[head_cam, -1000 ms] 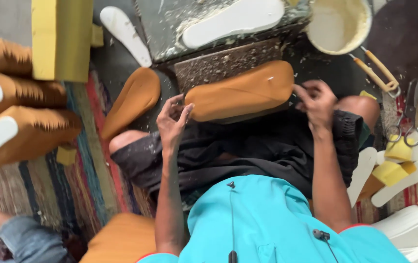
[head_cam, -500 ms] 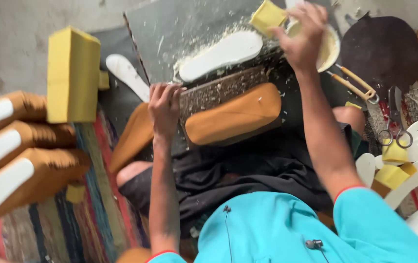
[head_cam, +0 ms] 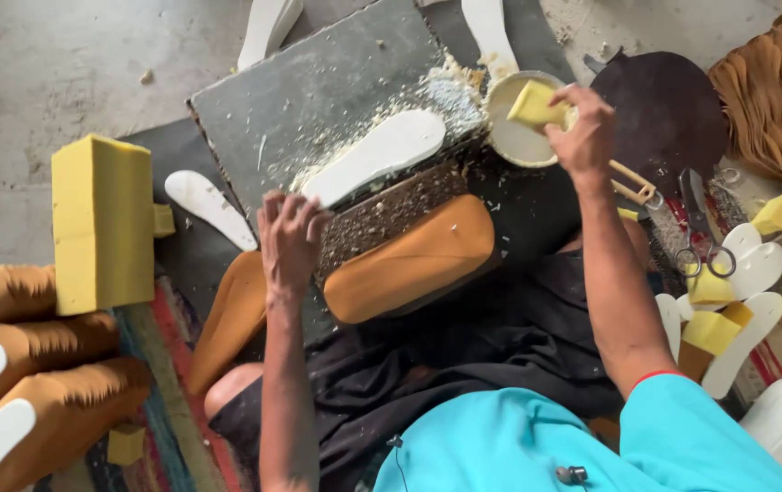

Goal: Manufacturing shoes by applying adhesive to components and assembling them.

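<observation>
Grey concrete floor [head_cam: 63, 64] lay beneath the work; on it a dark grey stone slab [head_cam: 318, 91] carried a white foam sole-shaped insole [head_cam: 377, 155] amid pale crumbs; the right hand [head_cam: 582, 137] pinched a small yellow sponge block [head_cam: 536, 105] over a round cream bowl [head_cam: 514, 141] of pale paste; the left hand [head_cam: 286, 241], fingers loosely spread and holding nothing, rested on the slab's rough front edge beside a tan leather-covered sole [head_cam: 409, 260]; steel scissors [head_cam: 700, 228] lay near the right forearm; a large yellow foam block [head_cam: 99, 223] stood well apart at the left.
</observation>
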